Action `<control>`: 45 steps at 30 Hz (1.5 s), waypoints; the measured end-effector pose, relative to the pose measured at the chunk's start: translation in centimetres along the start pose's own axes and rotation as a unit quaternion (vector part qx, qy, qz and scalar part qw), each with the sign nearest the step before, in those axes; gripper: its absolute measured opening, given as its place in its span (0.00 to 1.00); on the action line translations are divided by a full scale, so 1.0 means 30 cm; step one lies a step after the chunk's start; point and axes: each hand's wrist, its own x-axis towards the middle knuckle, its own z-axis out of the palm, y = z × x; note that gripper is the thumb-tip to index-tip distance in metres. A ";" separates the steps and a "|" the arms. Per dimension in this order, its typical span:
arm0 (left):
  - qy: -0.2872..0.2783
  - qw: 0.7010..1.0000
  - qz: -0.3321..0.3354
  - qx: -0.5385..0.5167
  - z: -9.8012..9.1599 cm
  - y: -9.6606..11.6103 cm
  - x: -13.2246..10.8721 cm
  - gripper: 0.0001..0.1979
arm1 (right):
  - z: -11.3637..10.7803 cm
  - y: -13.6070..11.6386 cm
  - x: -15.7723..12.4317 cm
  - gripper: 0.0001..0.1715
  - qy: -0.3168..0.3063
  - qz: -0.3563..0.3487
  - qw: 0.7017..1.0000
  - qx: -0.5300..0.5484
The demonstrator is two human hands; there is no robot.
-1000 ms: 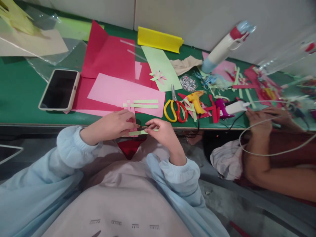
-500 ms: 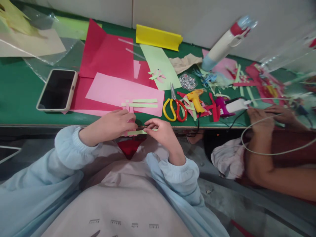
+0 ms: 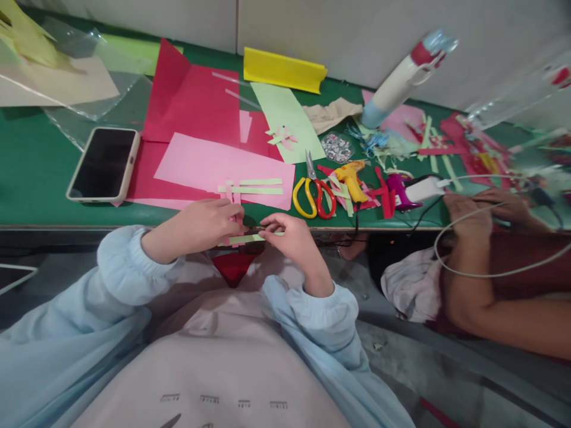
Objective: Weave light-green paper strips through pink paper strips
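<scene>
My left hand point(image 3: 203, 224) and my right hand point(image 3: 288, 238) meet at the near edge of the green table point(image 3: 35, 172). Between them they pinch a light green paper strip point(image 3: 243, 238) crossed with pink strips. My left fingers close on its left end, my right fingertips on its right end. Just beyond, on a pink sheet point(image 3: 214, 166), lie more green and pink strips point(image 3: 254, 186). A red paper piece point(image 3: 234, 266) hangs below my hands.
Yellow-red scissors point(image 3: 312, 193), a yellow glue gun point(image 3: 350, 178) and paper scraps lie to the right. A phone point(image 3: 103, 164) rests at left on the table. Red sheets point(image 3: 196, 107), yellow paper point(image 3: 281, 70) and a bottle point(image 3: 401, 77) sit farther back. Another person's hands point(image 3: 482, 208) work at right.
Hardly anything moved; my hands hold the same strip at the table edge, and the view shifted slightly.
</scene>
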 end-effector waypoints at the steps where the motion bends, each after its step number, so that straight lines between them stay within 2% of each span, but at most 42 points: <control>1: 0.002 1.000 -0.001 -0.001 -0.002 0.001 0.000 0.09 | 0.000 0.001 0.000 0.10 -0.001 -0.001 1.000 0.001; 11: 0.008 0.999 -0.021 -0.037 0.006 -0.007 -0.012 0.09 | -0.002 0.003 -0.001 0.11 0.002 -0.005 1.000 -0.008; 15: 0.010 0.999 -0.021 -0.037 0.009 -0.013 -0.014 0.11 | -0.005 -0.012 -0.011 0.07 -0.012 -0.042 0.999 0.004; 20: 0.023 0.998 -0.039 -0.052 0.008 -0.013 -0.013 0.13 | -0.006 -0.040 -0.030 0.08 -0.032 -0.075 0.997 -0.015; 28: 0.021 0.998 -0.042 -0.048 0.007 -0.011 -0.015 0.13 | 0.025 -0.043 -0.024 0.06 -0.026 -0.055 0.998 0.004; 34: 0.023 0.998 -0.021 -0.054 0.007 -0.016 -0.006 0.13 | 0.015 -0.058 -0.007 0.06 -0.026 -0.039 0.999 -0.012; 39: 0.069 0.995 -0.031 -0.063 0.017 -0.021 -0.012 0.11 | 0.014 -0.061 0.004 0.06 -0.028 -0.035 0.999 -0.004; 45: 0.082 0.992 -0.040 -0.087 0.029 0.033 -0.031 0.09 | 0.018 -0.051 0.012 0.07 -0.031 -0.028 0.999 -0.019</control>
